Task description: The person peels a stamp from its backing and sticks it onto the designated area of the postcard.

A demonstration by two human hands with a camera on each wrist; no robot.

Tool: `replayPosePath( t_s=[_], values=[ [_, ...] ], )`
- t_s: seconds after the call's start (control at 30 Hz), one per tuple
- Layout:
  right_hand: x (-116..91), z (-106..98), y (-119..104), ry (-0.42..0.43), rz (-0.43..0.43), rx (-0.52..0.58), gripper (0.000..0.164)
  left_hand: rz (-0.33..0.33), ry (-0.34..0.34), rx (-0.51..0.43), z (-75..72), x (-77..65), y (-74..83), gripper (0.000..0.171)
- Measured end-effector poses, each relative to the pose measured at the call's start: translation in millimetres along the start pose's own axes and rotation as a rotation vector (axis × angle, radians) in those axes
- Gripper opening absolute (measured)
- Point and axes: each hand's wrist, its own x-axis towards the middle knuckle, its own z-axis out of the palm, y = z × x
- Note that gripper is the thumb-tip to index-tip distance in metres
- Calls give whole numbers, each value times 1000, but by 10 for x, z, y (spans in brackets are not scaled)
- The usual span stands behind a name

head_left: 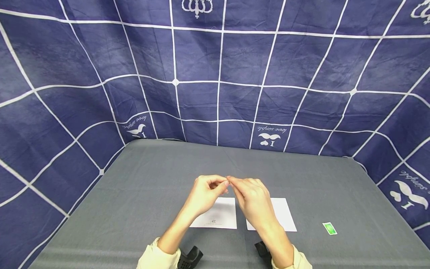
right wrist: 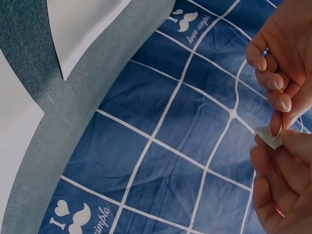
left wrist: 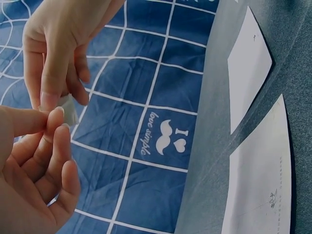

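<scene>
My left hand [head_left: 205, 192] and right hand [head_left: 252, 194] meet at the fingertips above the table. Between them they pinch a small pale stamp [right wrist: 269, 136] with a toothed edge. Part of it also shows below the right fingers in the left wrist view, as a pale-green stamp [left wrist: 69, 109]; most of its face is hidden by the fingers. Beneath the hands lie two white envelopes: the left envelope [head_left: 221, 215] bears small print along its near edge, and the right envelope [head_left: 283, 215] is partly covered by my right forearm.
A green stamp with a white border [head_left: 330, 228] lies on the grey tabletop [head_left: 151, 164], right of the envelopes. Blue cloth with white lines [head_left: 198, 101] hangs behind the table and on both sides. Black devices [head_left: 190, 257] sit at the wrists.
</scene>
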Motion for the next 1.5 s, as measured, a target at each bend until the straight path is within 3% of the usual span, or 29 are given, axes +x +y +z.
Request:
replayPosePath(
  t_s=[0.9, 1.5],
  values=[
    [18, 18, -2, 52, 50, -23, 22, -4, 48, -55, 59, 10, 25, 9],
    [-1, 21, -8, 67, 82, 17, 22, 5, 41, -72, 67, -13, 28, 12]
  ],
)
